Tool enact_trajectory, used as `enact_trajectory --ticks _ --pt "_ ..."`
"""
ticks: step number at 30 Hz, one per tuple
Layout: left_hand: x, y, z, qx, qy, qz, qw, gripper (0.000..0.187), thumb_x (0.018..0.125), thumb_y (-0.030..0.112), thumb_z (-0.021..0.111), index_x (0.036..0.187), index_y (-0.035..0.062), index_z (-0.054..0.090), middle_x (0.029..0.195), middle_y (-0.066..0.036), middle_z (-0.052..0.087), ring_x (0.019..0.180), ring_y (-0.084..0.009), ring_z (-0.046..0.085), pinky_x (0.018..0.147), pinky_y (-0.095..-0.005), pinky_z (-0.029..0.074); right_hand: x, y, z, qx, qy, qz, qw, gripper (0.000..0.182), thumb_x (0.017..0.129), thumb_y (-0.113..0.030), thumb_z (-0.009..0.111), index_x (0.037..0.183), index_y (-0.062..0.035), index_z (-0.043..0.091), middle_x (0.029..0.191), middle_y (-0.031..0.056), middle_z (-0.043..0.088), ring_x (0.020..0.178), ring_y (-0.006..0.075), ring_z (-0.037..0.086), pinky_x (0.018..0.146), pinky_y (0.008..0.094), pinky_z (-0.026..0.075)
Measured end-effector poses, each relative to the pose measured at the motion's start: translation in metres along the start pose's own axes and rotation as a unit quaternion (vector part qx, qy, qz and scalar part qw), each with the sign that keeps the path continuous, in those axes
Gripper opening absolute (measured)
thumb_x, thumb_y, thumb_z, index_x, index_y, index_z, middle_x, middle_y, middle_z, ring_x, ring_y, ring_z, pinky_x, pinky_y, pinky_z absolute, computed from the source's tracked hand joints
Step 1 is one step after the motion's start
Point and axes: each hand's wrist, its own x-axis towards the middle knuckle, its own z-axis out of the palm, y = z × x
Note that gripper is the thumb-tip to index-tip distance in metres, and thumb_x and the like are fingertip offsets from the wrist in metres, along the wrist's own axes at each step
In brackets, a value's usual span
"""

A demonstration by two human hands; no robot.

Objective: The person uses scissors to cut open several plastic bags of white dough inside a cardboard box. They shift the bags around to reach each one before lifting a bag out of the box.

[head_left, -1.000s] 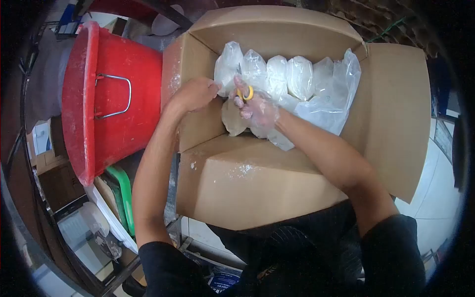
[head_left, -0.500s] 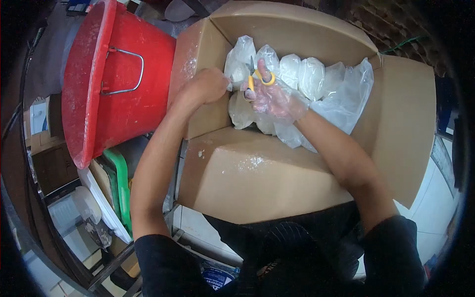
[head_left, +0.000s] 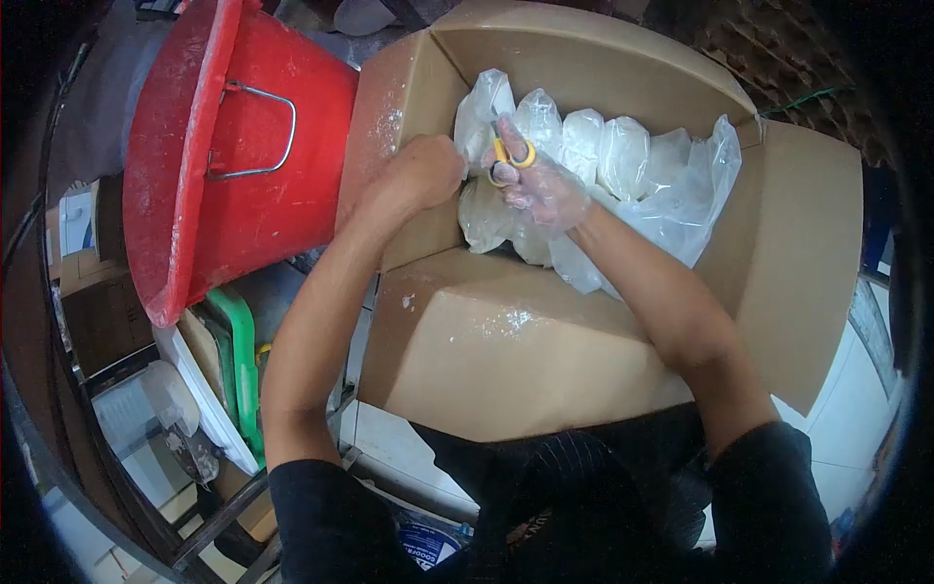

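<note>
An open cardboard box [head_left: 506, 341] stands in front of me, lined with clear plastic. Inside it sit several clear bags of white powder [head_left: 623, 151] in a row. My right hand [head_left: 545, 185], covered by a thin plastic glove, grips yellow-handled scissors [head_left: 508, 156] with fingers through the loops, blades pointing up at the leftmost bag [head_left: 484, 102]. My left hand [head_left: 423, 175] is bare and closed on that bag's plastic at the box's left wall, right beside the scissors.
A red bucket [head_left: 209, 156] with a wire handle leans against the box's left side, dusted with powder. Below it are a green-edged tray [head_left: 238, 370] and stacked items on a metal rack. White floor tiles show at the lower right.
Both hands shifted slightly up and right along the leftmost bag. The scissors went from beside the bag's middle to its upper part. The view has drifted, so the box and bucket sit further right.
</note>
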Motion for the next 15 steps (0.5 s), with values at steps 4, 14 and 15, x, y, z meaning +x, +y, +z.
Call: enact_trajectory --ticks 4,14,15 --pt "0.001 -0.005 0.013 -0.005 0.015 -0.036 0.999 0.030 0.085 0.017 0.040 0.080 -0.0039 0.061 0.080 -0.026 0.059 0.078 -0.0387 0.059 0.072 -0.0455 0.046 -0.010 -0.009 -0.008 0.064 -0.074 0.049 0.994 0.057 0.075 -0.067 0.045 0.075 -0.0103 0.051 0.057 -0.0037 0.045 0.044 0.0021 0.035 0.035 0.0156 0.028" --pt "0.003 0.024 0.012 -0.032 0.023 -0.167 0.985 0.021 0.076 0.008 0.048 0.082 -0.0041 0.064 0.088 -0.024 0.061 0.083 -0.0348 0.062 0.072 -0.0414 0.050 -0.028 -0.009 -0.017 -0.135 0.025 0.073 0.988 0.044 0.082 -0.055 0.048 0.082 -0.0112 0.054 0.054 -0.0048 0.043 0.046 0.0018 0.038 0.043 0.0159 0.033" --pt "0.011 0.021 0.022 -0.028 0.014 -0.171 0.985 0.021 0.076 0.009 0.048 0.083 -0.0047 0.063 0.089 -0.025 0.061 0.084 -0.0356 0.061 0.074 -0.0416 0.049 -0.030 -0.020 -0.016 -0.272 0.050 0.176 0.945 0.041 0.082 -0.052 0.050 0.085 -0.0112 0.055 0.055 -0.0035 0.044 0.049 0.0025 0.041 0.046 0.0181 0.036"
